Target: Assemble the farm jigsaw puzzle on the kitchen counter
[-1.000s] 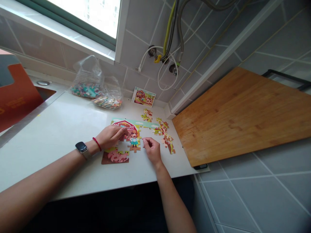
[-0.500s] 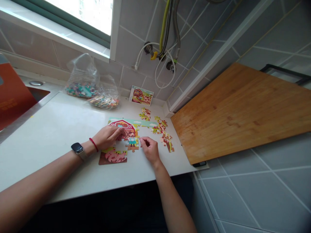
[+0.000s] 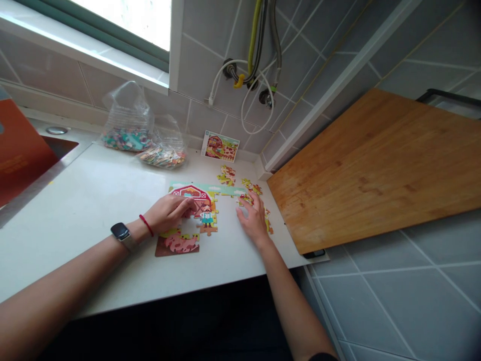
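My left hand (image 3: 173,211) lies over the barn side of the part-built puzzle (image 3: 206,218), near the frame's centre; its fingers are bunched, and I cannot tell whether they grip anything. My right hand (image 3: 254,221), fingers parted, is at the puzzle's right edge, near loose pieces (image 3: 227,176) on the counter (image 3: 108,210).
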A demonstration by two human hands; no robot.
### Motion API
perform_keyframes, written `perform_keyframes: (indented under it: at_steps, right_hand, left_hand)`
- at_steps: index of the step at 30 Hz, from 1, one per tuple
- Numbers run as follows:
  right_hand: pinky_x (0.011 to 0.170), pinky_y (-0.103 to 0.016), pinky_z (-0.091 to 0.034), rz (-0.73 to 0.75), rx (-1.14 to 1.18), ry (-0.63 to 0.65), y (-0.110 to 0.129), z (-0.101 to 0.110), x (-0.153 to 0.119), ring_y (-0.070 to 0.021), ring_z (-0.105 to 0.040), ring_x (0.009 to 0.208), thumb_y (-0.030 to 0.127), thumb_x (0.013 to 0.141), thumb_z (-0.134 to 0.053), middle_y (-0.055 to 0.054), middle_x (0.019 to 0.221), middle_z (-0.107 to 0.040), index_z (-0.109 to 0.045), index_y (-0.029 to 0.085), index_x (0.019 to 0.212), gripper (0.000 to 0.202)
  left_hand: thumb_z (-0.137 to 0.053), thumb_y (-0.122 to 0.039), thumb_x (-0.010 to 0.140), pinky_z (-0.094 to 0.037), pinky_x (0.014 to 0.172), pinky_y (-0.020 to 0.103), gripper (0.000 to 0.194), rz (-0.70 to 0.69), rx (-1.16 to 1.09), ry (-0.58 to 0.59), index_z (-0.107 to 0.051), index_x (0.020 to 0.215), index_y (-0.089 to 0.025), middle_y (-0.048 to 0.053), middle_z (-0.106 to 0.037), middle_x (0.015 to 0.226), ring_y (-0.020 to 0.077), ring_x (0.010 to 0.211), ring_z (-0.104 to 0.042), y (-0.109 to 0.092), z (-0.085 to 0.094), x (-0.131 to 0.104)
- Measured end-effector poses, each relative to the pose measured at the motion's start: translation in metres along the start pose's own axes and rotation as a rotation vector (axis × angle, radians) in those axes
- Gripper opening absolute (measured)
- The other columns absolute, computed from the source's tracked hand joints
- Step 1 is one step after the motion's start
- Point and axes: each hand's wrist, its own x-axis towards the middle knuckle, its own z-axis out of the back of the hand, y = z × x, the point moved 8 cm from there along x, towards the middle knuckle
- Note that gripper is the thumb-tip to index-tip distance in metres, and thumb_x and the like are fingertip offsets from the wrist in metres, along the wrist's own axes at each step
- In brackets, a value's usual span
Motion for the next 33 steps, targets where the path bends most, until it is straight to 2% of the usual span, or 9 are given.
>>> perform_keyframes:
  at_steps: [3,6,10,13,16,20,23,29,33]
  right_hand:
    - [0.126,-0.065,-0.029,-0.124,-0.111,0.097,-0.054,0.0,0.016,-0.0409,-0.031,0.157,0.042,0.092,-0.074,-0.012,0.164,-0.045,-0.079,0.029,0.129,0.04]
    - [0.122,-0.069,-0.031,-0.177,-0.122,0.156,-0.093,-0.007,0.02,-0.0433,-0.031,0.157,0.053,0.089,-0.075,-0.013,0.164,-0.046,-0.076,0.031,0.132,0.049]
    - [0.122,-0.07,-0.031,-0.324,-0.101,-0.011,-0.132,0.0,0.012,-0.043,-0.036,0.155,0.061,0.091,-0.066,-0.019,0.158,-0.052,-0.076,0.023,0.13,0.055]
    - [0.124,-0.065,-0.032,-0.365,0.008,-0.148,-0.144,0.01,0.006,-0.0403,-0.043,0.151,0.06,0.087,-0.067,-0.023,0.15,-0.059,-0.079,0.018,0.116,0.052]
    - [0.122,-0.055,-0.04,-0.363,0.111,-0.236,-0.147,0.021,0.005,-0.0342,-0.057,0.139,0.052,0.089,-0.063,-0.021,0.14,-0.067,-0.078,0.017,0.11,0.044]
    - [0.102,-0.048,-0.057,-0.412,0.184,-0.349,-0.148,0.046,-0.004,-0.0278,-0.071,0.115,0.041,0.099,-0.04,-0.019,0.122,-0.076,-0.074,0.015,0.118,0.047]
    - [0.092,-0.044,-0.06,-0.399,0.243,-0.453,-0.138,0.068,-0.024,-0.0273,-0.073,0.106,0.038,0.097,-0.046,-0.016,0.111,-0.077,-0.075,0.016,0.11,0.039]
    - [0.107,-0.048,-0.055,-0.149,0.099,-0.205,-0.086,0.075,-0.071,-0.0272,-0.068,0.117,0.037,0.099,-0.059,-0.014,0.121,-0.073,-0.08,0.022,0.111,0.028]
    - [0.11,-0.052,-0.053,-0.095,0.009,-0.087,-0.073,0.075,-0.1,-0.0297,-0.065,0.125,0.035,0.1,-0.062,-0.011,0.125,-0.076,-0.082,0.027,0.104,0.023]
  left_hand:
    - [-0.023,-0.058,0.107,-0.048,0.065,0.029,0.067,-0.005,0.021,0.018,-0.072,0.083,-0.02,0.002,-0.071,0.068,0.0178,0.061,-0.064,0.0,-0.002,0.0]
    - [-0.023,-0.057,0.108,-0.048,0.066,0.029,0.065,-0.009,0.02,0.041,-0.072,0.085,-0.02,0.001,-0.072,0.07,0.0176,0.063,-0.065,-0.001,-0.004,-0.001]
    - [-0.023,-0.055,0.108,-0.049,0.066,0.029,0.065,-0.021,0.021,0.038,-0.072,0.083,-0.02,0.002,-0.072,0.07,0.0174,0.062,-0.066,-0.002,-0.003,-0.002]
    - [-0.024,-0.057,0.107,-0.049,0.064,0.029,0.065,-0.014,0.02,0.026,-0.073,0.085,-0.021,0.002,-0.072,0.069,0.0174,0.062,-0.066,0.001,-0.004,-0.003]
    - [-0.026,-0.059,0.107,-0.05,0.063,0.029,0.065,0.012,0.009,0.049,-0.074,0.087,-0.021,0.002,-0.072,0.068,0.0176,0.06,-0.066,0.005,-0.008,-0.004]
    - [-0.025,-0.059,0.107,-0.053,0.063,0.029,0.066,0.06,-0.008,0.05,-0.075,0.088,-0.02,0.003,-0.073,0.07,0.0186,0.062,-0.068,0.014,-0.01,-0.005]
    - [-0.027,-0.058,0.107,-0.053,0.062,0.03,0.064,0.059,-0.001,0.027,-0.075,0.088,-0.021,0.003,-0.073,0.069,0.0183,0.06,-0.066,0.019,-0.009,-0.006]
    - [-0.03,-0.06,0.106,-0.054,0.063,0.029,0.061,0.058,0.009,0.005,-0.077,0.091,-0.023,0.003,-0.074,0.07,0.0194,0.062,-0.068,0.026,-0.011,-0.009]
    - [-0.032,-0.055,0.106,-0.054,0.062,0.029,0.057,0.019,-0.008,0.029,-0.077,0.093,-0.024,0.002,-0.074,0.07,0.0189,0.06,-0.067,0.021,-0.011,-0.009]
